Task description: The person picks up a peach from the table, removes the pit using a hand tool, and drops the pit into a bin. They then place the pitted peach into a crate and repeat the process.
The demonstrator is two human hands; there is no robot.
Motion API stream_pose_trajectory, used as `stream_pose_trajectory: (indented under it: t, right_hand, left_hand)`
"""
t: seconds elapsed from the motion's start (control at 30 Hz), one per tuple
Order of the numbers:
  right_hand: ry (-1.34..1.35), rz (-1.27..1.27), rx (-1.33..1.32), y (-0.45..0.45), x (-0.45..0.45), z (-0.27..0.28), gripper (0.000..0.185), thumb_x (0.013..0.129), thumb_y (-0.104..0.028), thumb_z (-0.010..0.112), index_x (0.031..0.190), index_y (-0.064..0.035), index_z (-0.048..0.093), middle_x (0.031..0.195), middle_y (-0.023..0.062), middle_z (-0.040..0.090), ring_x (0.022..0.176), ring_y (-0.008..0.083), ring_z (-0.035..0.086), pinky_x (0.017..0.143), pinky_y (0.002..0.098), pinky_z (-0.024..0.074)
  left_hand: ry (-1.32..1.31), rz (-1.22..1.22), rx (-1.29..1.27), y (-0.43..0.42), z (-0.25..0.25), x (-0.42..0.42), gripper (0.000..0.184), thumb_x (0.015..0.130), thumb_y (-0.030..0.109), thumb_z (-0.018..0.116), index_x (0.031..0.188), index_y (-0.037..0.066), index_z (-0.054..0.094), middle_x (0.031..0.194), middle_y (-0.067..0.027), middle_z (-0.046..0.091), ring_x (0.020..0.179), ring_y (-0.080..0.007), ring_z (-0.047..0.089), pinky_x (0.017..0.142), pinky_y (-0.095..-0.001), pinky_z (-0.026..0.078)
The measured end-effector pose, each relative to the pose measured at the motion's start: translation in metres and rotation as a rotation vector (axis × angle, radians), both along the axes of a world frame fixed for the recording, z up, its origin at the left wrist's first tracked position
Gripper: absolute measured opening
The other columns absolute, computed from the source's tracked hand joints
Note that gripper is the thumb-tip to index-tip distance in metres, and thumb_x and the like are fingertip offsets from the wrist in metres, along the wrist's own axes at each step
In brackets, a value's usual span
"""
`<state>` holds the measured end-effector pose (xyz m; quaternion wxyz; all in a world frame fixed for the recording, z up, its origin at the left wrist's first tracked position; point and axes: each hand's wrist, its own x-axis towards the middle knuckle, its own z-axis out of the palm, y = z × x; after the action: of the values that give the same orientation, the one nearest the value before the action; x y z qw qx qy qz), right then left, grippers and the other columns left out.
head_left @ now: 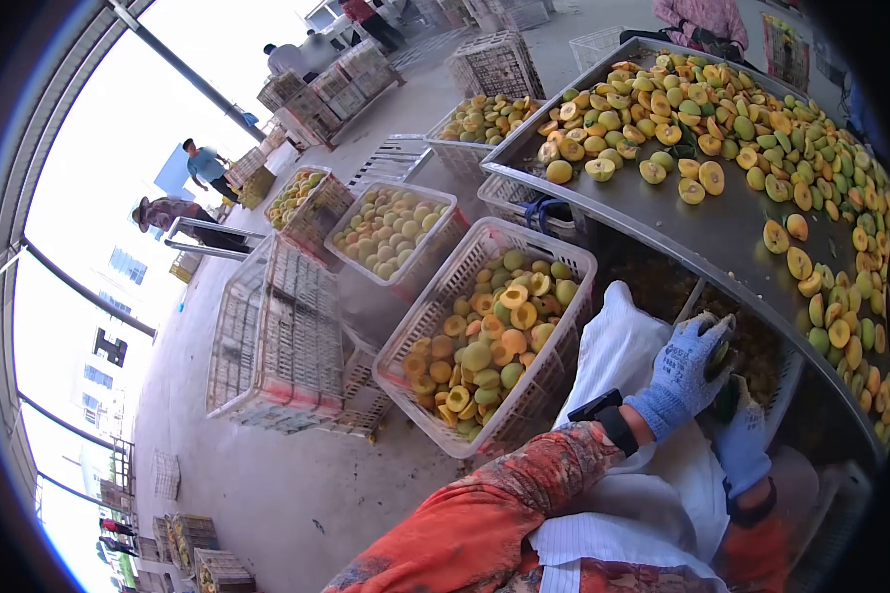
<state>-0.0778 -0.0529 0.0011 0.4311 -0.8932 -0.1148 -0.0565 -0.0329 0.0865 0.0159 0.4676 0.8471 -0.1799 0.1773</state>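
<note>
My left hand (684,374), in a pale blue-grey glove, is closed with its fingers curled over the edge of a crate beneath the metal table. A dark greenish piece, perhaps fruit, shows by its fingers but is too small to name. Close by on the right is my right hand (745,440), also gloved, its fingers bent round something dark green that I cannot make out. White cloth (613,351) covers my lap under both hands. Just beyond them, the metal table (653,222) bears many halved yellow-green stone fruits (712,178), their cut faces orange-yellow.
A white plastic crate (394,341) of halved fruit stands left of my hands. Behind it is a crate of whole fruit (388,232). Stacked crates (277,336) stand farther left. A person in a pink top (702,20) sits across the table; other people are in the background.
</note>
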Motion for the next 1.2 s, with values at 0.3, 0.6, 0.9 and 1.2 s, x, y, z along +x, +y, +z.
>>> stream_pose_trajectory:
  t: [0.3, 0.6, 0.9, 1.2]
  right_hand:
    - [0.070, -0.091, -0.281, 0.007, -0.019, 0.014, 0.042, 0.073, -0.020, 0.062, 0.106, 0.0029, 0.048, 0.072, 0.0223, 0.060, 0.070, 0.0385, 0.061, 0.063, 0.0429, 0.0483]
    - [0.201, -0.055, -0.089, 0.000, -0.030, 0.026, 0.043, 0.074, -0.019, 0.061, 0.108, 0.0030, 0.048, 0.075, 0.0215, 0.062, 0.072, 0.0366, 0.062, 0.064, 0.0430, 0.0487]
    - [-0.128, -0.033, -0.497, -0.019, -0.031, 0.017, 0.034, 0.081, -0.013, 0.047, 0.112, 0.0025, 0.049, 0.075, 0.0151, 0.064, 0.064, 0.0278, 0.064, 0.052, 0.0379, 0.0488]
    - [0.037, -0.091, -0.082, 0.003, -0.040, 0.024, 0.047, 0.077, -0.021, 0.058, 0.114, 0.0054, 0.048, 0.079, 0.0179, 0.062, 0.064, 0.0310, 0.062, 0.057, 0.0394, 0.0500]
  left_hand:
    - [0.504, -0.194, -0.697, -0.003, 0.016, 0.009, 0.018, 0.089, 0.012, 0.053, 0.100, 0.001, 0.062, 0.094, -0.0049, 0.063, 0.083, -0.0116, 0.057, 0.073, -0.0246, 0.047]
    - [0.236, -0.138, -0.468, -0.017, 0.008, -0.011, 0.030, 0.090, 0.017, 0.044, 0.110, -0.003, 0.055, 0.104, -0.0108, 0.058, 0.095, -0.0167, 0.055, 0.084, -0.0277, 0.044]
    - [0.595, -0.125, -0.980, -0.025, 0.018, -0.024, 0.032, 0.084, 0.015, 0.050, 0.111, -0.002, 0.052, 0.114, -0.0130, 0.054, 0.101, -0.0226, 0.054, 0.086, -0.0324, 0.047]
    - [0.237, -0.248, -0.463, -0.016, 0.019, -0.008, 0.033, 0.088, 0.019, 0.047, 0.110, -0.005, 0.054, 0.114, -0.0163, 0.056, 0.098, -0.0245, 0.058, 0.086, -0.0359, 0.048]
